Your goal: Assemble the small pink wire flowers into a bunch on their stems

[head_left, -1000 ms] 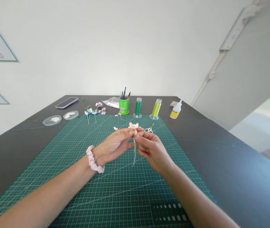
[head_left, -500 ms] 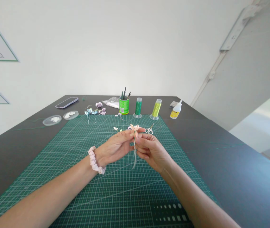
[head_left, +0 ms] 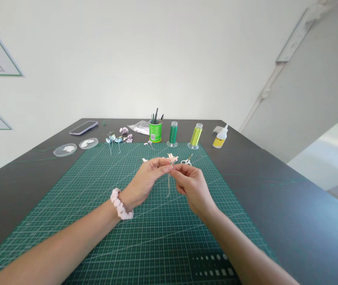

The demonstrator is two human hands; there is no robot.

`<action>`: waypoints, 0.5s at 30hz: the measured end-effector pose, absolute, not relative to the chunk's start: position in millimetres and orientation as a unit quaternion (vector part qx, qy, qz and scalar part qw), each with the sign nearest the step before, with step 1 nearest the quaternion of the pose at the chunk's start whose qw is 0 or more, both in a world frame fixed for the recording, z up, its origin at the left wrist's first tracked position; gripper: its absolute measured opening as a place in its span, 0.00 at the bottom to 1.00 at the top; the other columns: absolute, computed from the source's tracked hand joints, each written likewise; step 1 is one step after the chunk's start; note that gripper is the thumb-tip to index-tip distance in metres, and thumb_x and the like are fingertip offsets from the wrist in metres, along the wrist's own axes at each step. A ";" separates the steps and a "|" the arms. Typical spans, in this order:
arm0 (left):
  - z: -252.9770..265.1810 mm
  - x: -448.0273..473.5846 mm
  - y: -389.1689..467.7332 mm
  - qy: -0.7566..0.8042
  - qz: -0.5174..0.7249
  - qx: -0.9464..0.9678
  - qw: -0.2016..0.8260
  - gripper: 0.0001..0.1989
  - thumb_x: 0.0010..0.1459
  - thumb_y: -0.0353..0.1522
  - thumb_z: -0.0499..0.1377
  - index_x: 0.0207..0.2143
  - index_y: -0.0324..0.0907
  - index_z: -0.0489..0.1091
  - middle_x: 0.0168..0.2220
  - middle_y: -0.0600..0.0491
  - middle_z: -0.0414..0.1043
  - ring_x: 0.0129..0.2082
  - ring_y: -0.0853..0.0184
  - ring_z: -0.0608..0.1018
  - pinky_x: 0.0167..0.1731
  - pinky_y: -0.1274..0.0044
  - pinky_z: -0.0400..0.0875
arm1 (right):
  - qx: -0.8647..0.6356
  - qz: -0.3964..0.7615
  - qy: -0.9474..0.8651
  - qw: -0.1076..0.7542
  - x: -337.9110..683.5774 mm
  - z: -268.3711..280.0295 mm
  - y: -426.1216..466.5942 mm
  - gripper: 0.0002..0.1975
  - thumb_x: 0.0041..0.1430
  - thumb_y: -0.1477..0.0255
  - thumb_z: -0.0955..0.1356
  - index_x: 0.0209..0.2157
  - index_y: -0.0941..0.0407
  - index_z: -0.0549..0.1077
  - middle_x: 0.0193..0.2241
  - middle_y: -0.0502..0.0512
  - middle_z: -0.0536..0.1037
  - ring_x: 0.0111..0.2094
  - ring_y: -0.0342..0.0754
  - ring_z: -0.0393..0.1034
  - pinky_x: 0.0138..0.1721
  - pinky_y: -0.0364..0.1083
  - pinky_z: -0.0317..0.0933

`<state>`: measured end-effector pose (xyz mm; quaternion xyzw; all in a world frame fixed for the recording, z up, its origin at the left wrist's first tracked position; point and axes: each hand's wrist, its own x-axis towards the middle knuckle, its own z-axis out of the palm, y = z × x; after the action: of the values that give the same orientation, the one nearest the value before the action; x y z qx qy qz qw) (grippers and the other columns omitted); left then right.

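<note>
A small pale pink artificial flower point(head_left: 172, 158) is pinched between my two hands above the green cutting mat point(head_left: 145, 237). Thumb and forefinger of my left hand point(head_left: 151, 174), with a pink scrunchie point(head_left: 121, 204) at the wrist, close on its base. From the other side my right hand point(head_left: 191, 181) pinches the same spot, the fingertips of both hands touching. A pale stem of thread point(head_left: 169, 185) hangs below the fingers. Just beyond the hands lie small white-handled scissors point(head_left: 187, 161) and a white petal piece point(head_left: 144, 160), partly hidden.
Behind stand a green can of tools point(head_left: 155, 132), a dark green thread spool point(head_left: 172, 134), a yellow-green spool point(head_left: 196, 135) and a glue bottle point(head_left: 220, 137). Blue flowers point(head_left: 113, 139), purple flowers point(head_left: 124, 130), shallow dishes point(head_left: 65, 150) and a phone point(head_left: 83, 128) are at the left.
The flower has tipped away and moved slightly right. My left fingers have folded closer around its base, and my right hand has risen a little and shifted its pinch.
</note>
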<state>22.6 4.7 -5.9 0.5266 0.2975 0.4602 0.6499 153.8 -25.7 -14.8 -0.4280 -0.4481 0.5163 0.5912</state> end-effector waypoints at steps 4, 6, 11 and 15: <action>-1.6 23.8 3.4 0.340 0.483 0.546 0.594 0.07 0.44 0.32 0.68 0.24 0.41 0.72 0.31 0.56 0.70 0.36 0.67 0.70 0.45 0.70 0.61 | -0.462 0.471 -0.484 0.574 152.5 -17.0 -24.8 0.12 0.45 0.64 0.73 0.19 0.57 0.71 0.13 0.42 0.59 0.14 0.36 0.45 0.14 0.41 0.38; -0.3 24.0 3.2 0.348 0.487 0.549 0.583 0.07 0.43 0.31 0.68 0.22 0.41 0.71 0.31 0.56 0.69 0.35 0.67 0.69 0.45 0.70 0.62 | -0.468 0.458 -0.495 0.571 152.6 -17.2 -25.2 0.12 0.47 0.63 0.72 0.19 0.56 0.71 0.12 0.41 0.57 0.14 0.36 0.44 0.14 0.41 0.37; 0.5 23.6 5.3 0.345 0.475 0.551 0.593 0.07 0.45 0.32 0.67 0.21 0.41 0.72 0.28 0.56 0.69 0.34 0.67 0.69 0.44 0.70 0.61 | -0.466 0.449 -0.499 0.576 155.4 -16.3 -26.3 0.12 0.47 0.63 0.71 0.21 0.57 0.72 0.14 0.43 0.60 0.15 0.37 0.46 0.15 0.41 0.39; 1.4 23.0 6.2 0.343 0.460 0.543 0.613 0.08 0.45 0.34 0.67 0.21 0.41 0.73 0.27 0.55 0.70 0.34 0.67 0.68 0.46 0.69 0.59 | -0.457 0.454 -0.496 0.582 158.6 -15.8 -27.9 0.11 0.47 0.64 0.71 0.21 0.56 0.71 0.15 0.44 0.62 0.15 0.37 0.47 0.15 0.41 0.41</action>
<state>23.0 6.2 1.4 0.5433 0.3429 0.4601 0.6128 158.6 -27.9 -15.8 -0.4573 -0.4964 0.4538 0.5818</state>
